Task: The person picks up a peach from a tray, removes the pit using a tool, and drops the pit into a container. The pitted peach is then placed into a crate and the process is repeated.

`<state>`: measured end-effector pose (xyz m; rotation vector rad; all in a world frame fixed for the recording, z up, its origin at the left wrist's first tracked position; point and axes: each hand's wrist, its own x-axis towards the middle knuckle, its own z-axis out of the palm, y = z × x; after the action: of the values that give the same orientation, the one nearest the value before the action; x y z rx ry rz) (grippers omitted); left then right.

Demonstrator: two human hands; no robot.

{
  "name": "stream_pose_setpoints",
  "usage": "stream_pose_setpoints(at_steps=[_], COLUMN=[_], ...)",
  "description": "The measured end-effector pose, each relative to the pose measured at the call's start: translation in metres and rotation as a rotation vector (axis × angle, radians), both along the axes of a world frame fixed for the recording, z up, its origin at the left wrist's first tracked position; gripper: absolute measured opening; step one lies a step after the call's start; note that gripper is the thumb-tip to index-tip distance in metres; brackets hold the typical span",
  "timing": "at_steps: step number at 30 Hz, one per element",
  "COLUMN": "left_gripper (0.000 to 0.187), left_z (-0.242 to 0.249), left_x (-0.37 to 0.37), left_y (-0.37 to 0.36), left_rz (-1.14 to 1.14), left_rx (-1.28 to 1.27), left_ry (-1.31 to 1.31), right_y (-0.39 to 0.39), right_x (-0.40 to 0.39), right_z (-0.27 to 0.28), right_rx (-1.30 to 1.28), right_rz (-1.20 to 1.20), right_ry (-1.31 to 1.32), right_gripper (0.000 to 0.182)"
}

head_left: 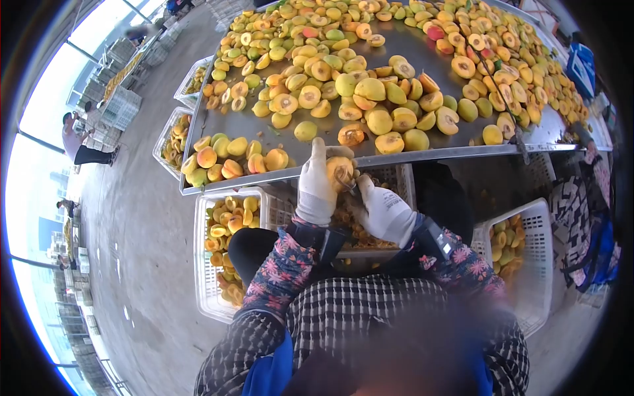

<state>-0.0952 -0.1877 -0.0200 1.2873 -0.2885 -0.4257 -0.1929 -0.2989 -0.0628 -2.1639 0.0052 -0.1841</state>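
Just off the near edge of the metal table, my left hand [317, 186], in a white glove, is closed around a halved yellow peach [340, 173] with its cut face turned up. My right hand [388, 210], gloved too, is closed close beside it. From its fingers a small metal tool [356, 187] reaches to the fruit; most of it is hidden by the glove. Below both hands, between my knees, a crate [408, 186] holds brownish bits that I cannot make out clearly. Many whole and halved peaches [309, 97] lie on the table nearby.
The metal table's raised rim [422, 156] runs across in front of me. A white crate of peach halves [206, 284] stands at my left, another white crate [543, 264] at my right. A person [76, 140] is far left, near stacked crates [123, 109].
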Motion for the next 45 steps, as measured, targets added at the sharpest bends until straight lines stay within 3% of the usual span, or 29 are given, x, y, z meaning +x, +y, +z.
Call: stream_pose_setpoints(at_steps=[2, 4, 7, 10, 11, 14, 15, 19, 22, 23, 24, 26, 28, 30, 31, 36, 40, 43, 45], left_gripper=[0.059, 0.064, 0.067, 0.067, 0.067, 0.064, 0.064, 0.058, 0.05, 0.046, 0.043, 0.031, 0.039, 0.035, 0.036, 0.042, 0.051, 0.055, 0.055], left_z=[-0.008, -0.009, -0.009, -0.011, -0.014, -0.029, -0.034, -0.031, -0.046, -0.048, -0.051, -0.052, -0.024, -0.022, -0.015, -0.027, -0.03, -0.062, -0.07], left_x=[0.01, 0.014, 0.023, 0.028, 0.031, 0.032, 0.029, 0.017, 0.021, 0.027, 0.033, 0.056, 0.077, 0.093, 0.092, 0.118, 0.129, 0.147, 0.153], left_y=[-0.003, 0.001, 0.006, 0.004, 0.005, 0.005, 0.003, -0.004, 0.0, 0.009, 0.02, 0.072, 0.11, 0.139, 0.135, 0.04, -0.05, -0.074, -0.075], left_rz=[-0.022, -0.098, -0.251, -0.347, -0.377, -0.373, -0.356, -0.196, -0.14, -0.085, -0.029, 0.208, 0.14, 0.195, 0.27, -0.015, -0.407, -0.589, -0.685], left_rx=[-0.084, -0.052, 0.115, 0.187, 0.172, -0.009, -0.092, -0.244, -0.246, -0.203, -0.159, 0.702, 0.779, 1.137, 1.232, 1.05, 1.174, 1.227, 1.126], left_ry=[0.3, 0.264, 0.214, 0.197, 0.179, 0.314, 0.39, 0.58, 0.553, 0.467, 0.381, -1.15, -0.312, -0.642, -0.879, -0.759, -0.671, -0.769, -0.58], right_y=[-0.002, 0.0, -0.012, -0.015, -0.009, -0.008, -0.005, -0.01, -0.008, -0.01, -0.014, -0.021, -0.03, -0.033, -0.028, -0.022, -0.024, -0.024, -0.024], right_x=[-0.001, 0.0, -0.003, -0.001, 0.0, -0.007, -0.01, -0.017, -0.029, -0.033, -0.036, -0.041, -0.047, -0.053, -0.052, -0.044, -0.043, -0.045, -0.045], right_z=[-0.004, -0.009, 0.002, -0.01, -0.018, 0.003, 0.009, 0.003, 0.002, 0.001, 0.0, -0.001, -0.019, -0.021, -0.026, -0.032, -0.028, -0.036, -0.037], right_rx=[0.069, 0.183, -0.035, 0.033, 0.066, 0.925, 1.074, 1.544, 1.675, 1.659, 1.467, 1.085, 0.538, 0.011, -0.005, 0.105, 0.209, 0.208, 0.207], right_rz=[0.053, 0.092, 0.186, 0.22, 0.183, 0.243, 0.226, 0.235, 0.42, 0.47, 0.395, 0.249, 0.215, 0.189, 0.126, 0.088, 0.017, 0.001, -0.008], right_ry=[-0.059, -0.119, 0.058, 0.06, -0.138, 0.513, 0.531, 0.624, 0.701, 0.705, 0.691, 0.651, 0.596, 0.585, 0.591, 0.46, 0.452, 0.443, 0.439], right_gripper=[0.035, 0.036, 0.038, 0.041, 0.034, 0.029, 0.025, 0.027, 0.029, 0.025, 0.024, 0.023, 0.027, 0.035, 0.036, 0.034, 0.032, 0.032, 0.033])
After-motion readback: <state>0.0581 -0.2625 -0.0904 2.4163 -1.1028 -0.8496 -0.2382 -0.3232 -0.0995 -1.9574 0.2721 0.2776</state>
